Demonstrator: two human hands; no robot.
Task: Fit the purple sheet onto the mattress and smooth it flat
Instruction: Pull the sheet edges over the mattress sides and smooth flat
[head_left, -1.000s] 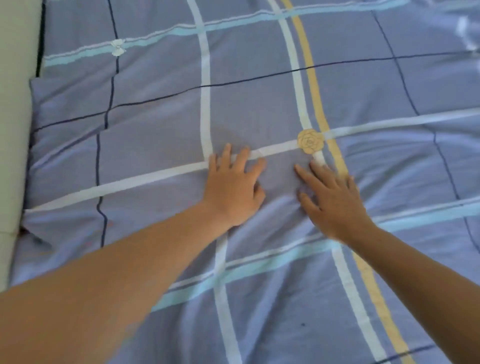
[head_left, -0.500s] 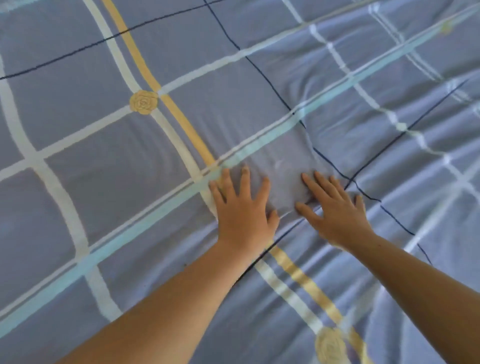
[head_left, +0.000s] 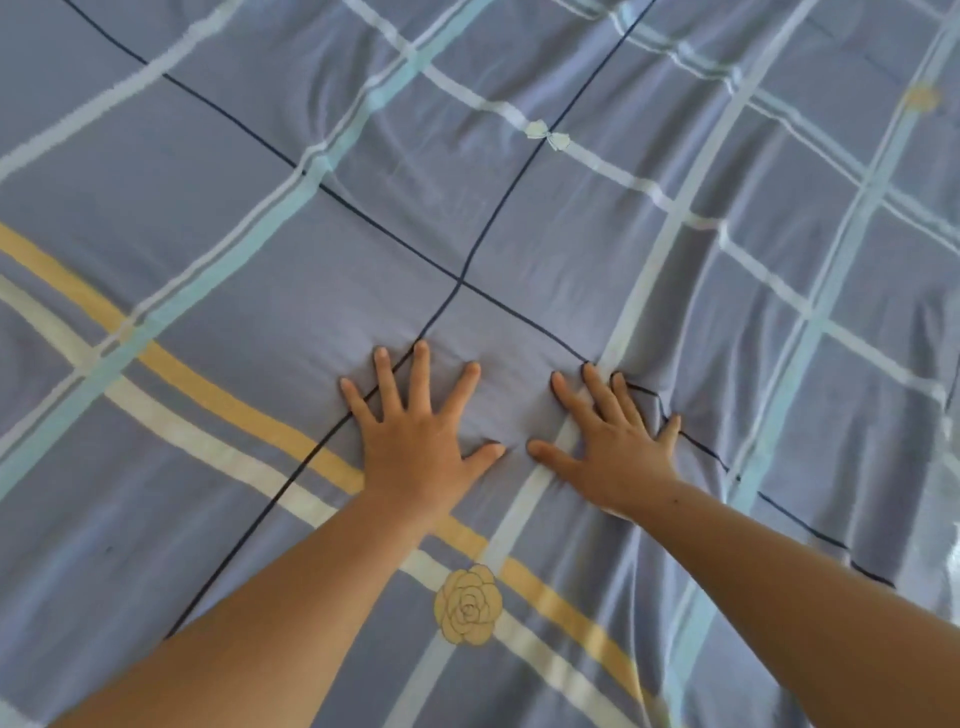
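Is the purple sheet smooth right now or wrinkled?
Spread out but wrinkled: the purple sheet shows creases beside the right hand and ripples farther up. The left hand and right hand press flat on it.

Soft, even daylight; slight blur, wide-angle stretch at edges.

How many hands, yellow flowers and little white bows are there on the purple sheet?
Hands: 2, the left hand and the right hand, flat on the purple sheet.
Yellow flowers: 2, the near flower and the blurry far flower.
White bows: 1, the white bow.
Total: 5.
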